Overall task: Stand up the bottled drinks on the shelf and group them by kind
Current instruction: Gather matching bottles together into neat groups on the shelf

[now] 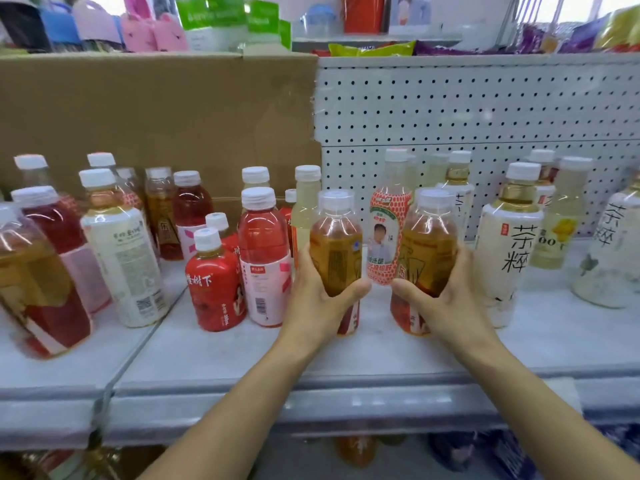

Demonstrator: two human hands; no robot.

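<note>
Two amber tea bottles with white caps and red-bottomed labels stand upright at the middle of the white shelf [346, 348]. My left hand [318, 299] grips the left tea bottle [334, 244] round its body. My right hand [446, 299] grips the right tea bottle [431, 244] the same way. Between and behind them stands a slim bottle with a red-and-white patterned label [386, 233]. To the left stand a pink drink bottle [265, 251] and a small red-labelled bottle [213, 282].
More red, amber and white-labelled bottles crowd the shelf's left side [121, 251]. White tea bottles with black characters [509, 247] and pale yellow drinks stand on the right. A cardboard sheet [156, 116] and a pegboard [485, 105] back the shelf.
</note>
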